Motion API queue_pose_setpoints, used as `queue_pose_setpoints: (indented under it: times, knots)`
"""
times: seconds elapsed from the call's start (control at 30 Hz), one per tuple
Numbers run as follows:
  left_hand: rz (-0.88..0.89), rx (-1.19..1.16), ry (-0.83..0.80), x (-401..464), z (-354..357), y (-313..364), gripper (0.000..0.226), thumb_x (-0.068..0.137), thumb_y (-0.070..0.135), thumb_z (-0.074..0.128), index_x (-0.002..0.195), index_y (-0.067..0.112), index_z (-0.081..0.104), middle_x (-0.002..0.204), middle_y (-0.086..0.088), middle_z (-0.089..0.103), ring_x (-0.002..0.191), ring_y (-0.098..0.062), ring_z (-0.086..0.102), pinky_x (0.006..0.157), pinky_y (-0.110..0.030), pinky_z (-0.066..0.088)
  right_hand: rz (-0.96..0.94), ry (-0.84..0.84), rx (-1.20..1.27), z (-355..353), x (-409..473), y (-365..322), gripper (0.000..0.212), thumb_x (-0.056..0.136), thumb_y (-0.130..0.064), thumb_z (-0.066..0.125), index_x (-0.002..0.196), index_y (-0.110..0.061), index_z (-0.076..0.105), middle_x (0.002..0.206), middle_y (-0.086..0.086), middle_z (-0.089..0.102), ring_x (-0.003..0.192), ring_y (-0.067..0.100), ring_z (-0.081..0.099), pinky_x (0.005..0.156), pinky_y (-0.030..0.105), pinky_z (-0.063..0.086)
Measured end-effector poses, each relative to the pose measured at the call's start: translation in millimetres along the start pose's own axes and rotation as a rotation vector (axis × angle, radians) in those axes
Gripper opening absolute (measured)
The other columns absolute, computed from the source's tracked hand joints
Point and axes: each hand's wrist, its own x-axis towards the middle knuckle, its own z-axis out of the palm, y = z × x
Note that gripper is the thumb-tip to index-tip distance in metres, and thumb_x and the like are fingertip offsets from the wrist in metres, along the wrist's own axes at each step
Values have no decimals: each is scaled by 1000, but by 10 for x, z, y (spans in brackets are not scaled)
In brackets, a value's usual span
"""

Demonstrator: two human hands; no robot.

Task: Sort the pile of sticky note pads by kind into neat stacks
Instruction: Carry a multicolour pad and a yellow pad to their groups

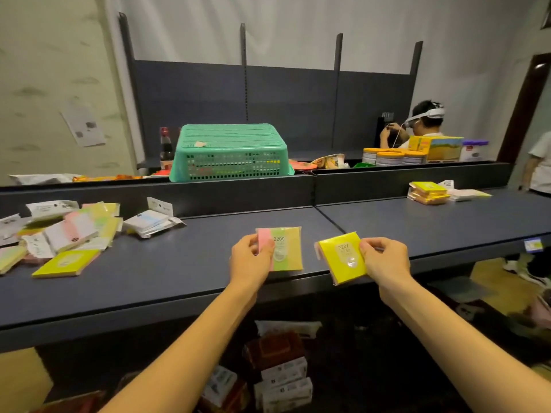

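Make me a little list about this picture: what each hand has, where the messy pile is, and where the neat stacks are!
left hand: holds a striped pad, pink, green and orange, marked 2209
right hand: holds a yellow pad, marked 2207
messy pile: on the left of the shelf
neat stacks: far right of the shelf, yellow pads beside a paler stack
basket: green, upside down, behind the shelf
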Motion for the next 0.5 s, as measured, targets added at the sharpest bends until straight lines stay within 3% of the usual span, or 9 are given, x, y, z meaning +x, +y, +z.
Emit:
queue_pose_setpoints:
  times: [0.1, 0.23, 0.37, 0.5]
  knots:
    - [10, -3, -18, 64, 502, 42, 23, 94, 22, 57, 116, 13, 57, 105, -1, 65, 92, -14, 66, 69, -22, 55, -13, 20, -15, -292, 335, 93, 18, 94, -15, 59, 107, -6, 66, 97, 8, 63, 90, 20, 60, 74, 31, 50]
    - [8, -23, -47, 189, 1182, 44, 23, 95, 20, 56, 116, 11, 56, 103, -1, 64, 92, -16, 66, 64, -19, 55, -25, 7, -51, -628, 890, 291, 19, 94, -14, 58, 108, -5, 67, 98, 7, 64, 91, 20, 60, 71, 29, 46]
    - [38, -53, -49, 454, 1935, 18, 19, 93, 16, 59, 111, 10, 59, 104, -8, 67, 92, -19, 67, 67, -22, 55, -33, -1, -69, -908, 1574, 513, 20, 94, -15, 59, 108, -5, 69, 103, 11, 68, 97, 26, 64, 82, 37, 53]
    - [3, -120, -81, 717, 2753, 65, 15, 92, 12, 61, 106, 12, 57, 94, -4, 66, 82, -15, 66, 59, -13, 54, 14, 2, -67, -1233, 2276, 655, 19, 94, -16, 58, 108, -7, 68, 100, 8, 67, 96, 24, 64, 84, 37, 53]
